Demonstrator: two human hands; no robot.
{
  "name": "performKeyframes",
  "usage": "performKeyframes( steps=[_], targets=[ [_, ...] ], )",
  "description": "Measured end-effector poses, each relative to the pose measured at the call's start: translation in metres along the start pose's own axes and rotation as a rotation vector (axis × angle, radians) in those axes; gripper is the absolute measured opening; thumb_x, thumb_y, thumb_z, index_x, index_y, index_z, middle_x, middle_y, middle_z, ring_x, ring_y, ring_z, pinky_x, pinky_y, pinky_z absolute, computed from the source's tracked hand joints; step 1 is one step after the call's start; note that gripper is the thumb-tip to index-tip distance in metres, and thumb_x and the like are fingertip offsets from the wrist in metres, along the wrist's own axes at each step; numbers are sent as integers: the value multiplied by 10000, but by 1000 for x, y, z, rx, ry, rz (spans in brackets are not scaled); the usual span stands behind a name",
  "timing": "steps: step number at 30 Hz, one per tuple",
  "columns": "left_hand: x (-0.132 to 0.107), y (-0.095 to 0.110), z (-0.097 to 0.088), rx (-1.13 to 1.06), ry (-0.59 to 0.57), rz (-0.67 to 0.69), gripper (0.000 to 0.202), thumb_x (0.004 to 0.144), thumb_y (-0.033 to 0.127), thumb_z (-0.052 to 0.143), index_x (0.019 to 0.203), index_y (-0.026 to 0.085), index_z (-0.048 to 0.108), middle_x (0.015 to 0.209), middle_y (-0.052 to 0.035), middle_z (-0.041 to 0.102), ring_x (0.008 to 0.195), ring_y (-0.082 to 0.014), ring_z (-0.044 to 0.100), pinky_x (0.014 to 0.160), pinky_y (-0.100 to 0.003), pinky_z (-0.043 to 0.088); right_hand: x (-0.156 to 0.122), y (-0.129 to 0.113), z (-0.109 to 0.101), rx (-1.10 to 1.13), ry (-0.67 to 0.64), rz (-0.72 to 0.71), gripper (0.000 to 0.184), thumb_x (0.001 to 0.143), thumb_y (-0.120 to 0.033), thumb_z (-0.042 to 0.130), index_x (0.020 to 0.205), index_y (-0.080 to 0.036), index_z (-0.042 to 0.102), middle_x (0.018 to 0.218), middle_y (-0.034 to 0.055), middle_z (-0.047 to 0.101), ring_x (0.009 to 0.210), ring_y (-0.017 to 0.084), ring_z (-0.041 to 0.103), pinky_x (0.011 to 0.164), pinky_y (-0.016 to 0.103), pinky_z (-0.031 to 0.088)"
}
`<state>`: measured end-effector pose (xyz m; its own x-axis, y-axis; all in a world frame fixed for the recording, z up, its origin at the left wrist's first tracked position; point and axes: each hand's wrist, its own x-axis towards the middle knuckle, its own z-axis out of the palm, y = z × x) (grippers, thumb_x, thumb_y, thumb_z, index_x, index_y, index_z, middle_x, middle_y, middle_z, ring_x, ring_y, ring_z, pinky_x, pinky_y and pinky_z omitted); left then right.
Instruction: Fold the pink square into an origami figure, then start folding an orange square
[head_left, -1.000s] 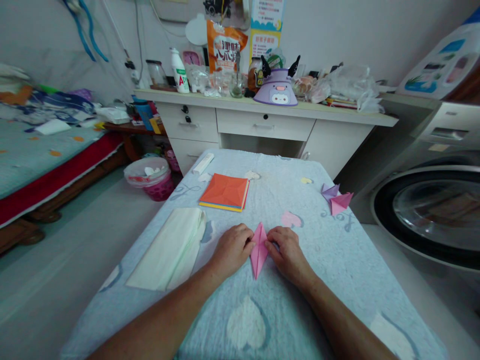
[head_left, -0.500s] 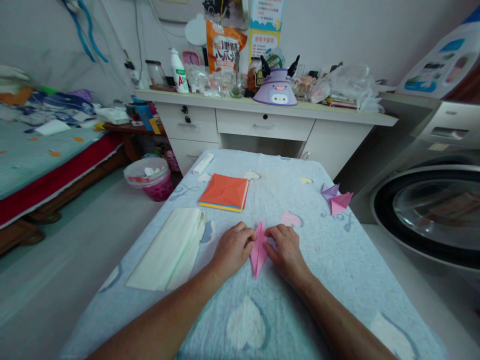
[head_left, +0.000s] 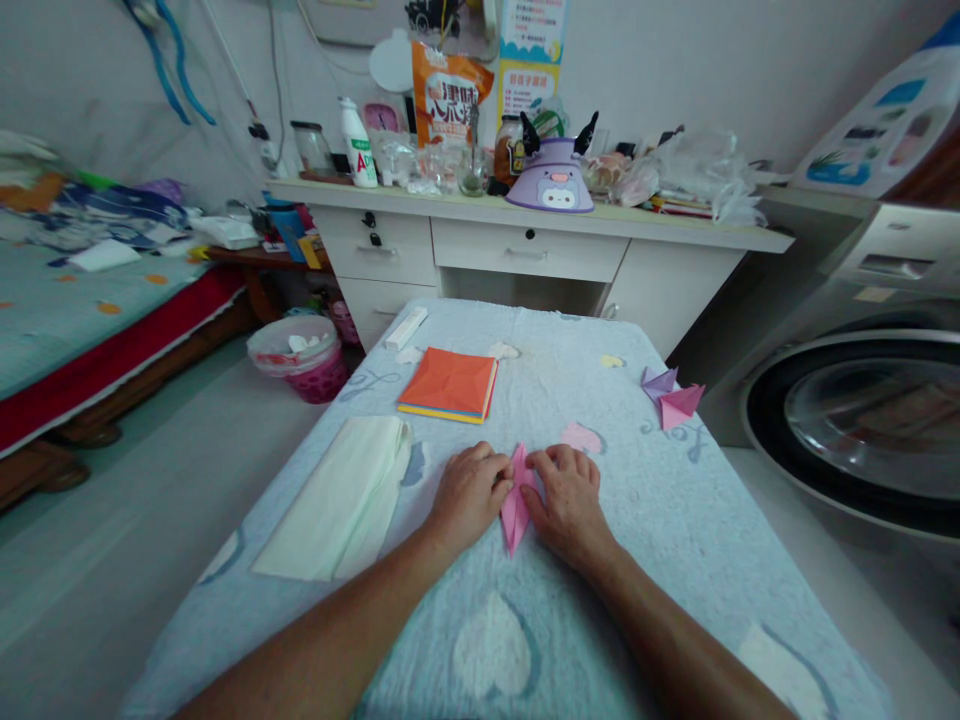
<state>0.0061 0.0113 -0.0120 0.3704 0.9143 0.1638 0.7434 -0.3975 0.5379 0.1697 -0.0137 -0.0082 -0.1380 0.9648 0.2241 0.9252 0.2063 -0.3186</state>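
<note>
A narrow pink folded paper (head_left: 515, 515), diamond-shaped with a crease down its length, lies on the cloth-covered table between my hands. My left hand (head_left: 470, 492) grips its left edge, thumb and fingers closed at the paper. On the opposite edge, the thumb and bent forefinger of my right hand (head_left: 568, 500) hold the paper. Beyond my left hand sits a stack of square coloured paper (head_left: 450, 383), orange on top. A folded pale green-white sheet or cloth (head_left: 334, 500) lies to the left.
Two folded paper pieces, one purple (head_left: 659, 382) and one pink (head_left: 681, 404), rest at the table's right edge. A white oblong object (head_left: 406, 328) lies at the far left corner. A pink bin (head_left: 315, 375) stands left of the table; a washing machine (head_left: 862, 400) stands right.
My right hand has shifted slightly left along the pink paper, covering more of its right edge. My left hand stays nearly where it was.
</note>
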Motion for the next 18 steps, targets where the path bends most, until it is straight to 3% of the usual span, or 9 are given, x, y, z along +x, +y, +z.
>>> performKeyframes(
  steps=[5, 9, 18],
  targets=[
    [0, -3, 0, -55, 0, 22, 108, 822, 158, 560, 801, 220, 646, 830, -6, 565, 850, -166, 562, 783, -272, 404, -1, 3, -1, -14, -8, 18, 303, 830, -292, 583, 1132, -272, 570, 1093, 77, 546, 1031, 263, 461, 937, 428, 309],
    [0, -4, -1, -91, 1, 26, 126, 812, 129, 538, 796, 211, 632, 833, -8, 574, 848, -164, 566, 792, -274, 408, -3, 9, 0, -13, -5, 28, 326, 815, -285, 581, 1130, -212, 536, 1097, 100, 554, 1013, 267, 462, 925, 425, 315],
    [-5, -5, -4, -39, 60, 2, 128, 788, 150, 574, 904, 203, 584, 935, -33, 566, 947, -207, 539, 868, -340, 415, -5, 15, 0, 64, -5, -20, 146, 815, -218, 540, 960, -197, 544, 1044, 84, 540, 969, 251, 456, 895, 418, 330]
  ],
)
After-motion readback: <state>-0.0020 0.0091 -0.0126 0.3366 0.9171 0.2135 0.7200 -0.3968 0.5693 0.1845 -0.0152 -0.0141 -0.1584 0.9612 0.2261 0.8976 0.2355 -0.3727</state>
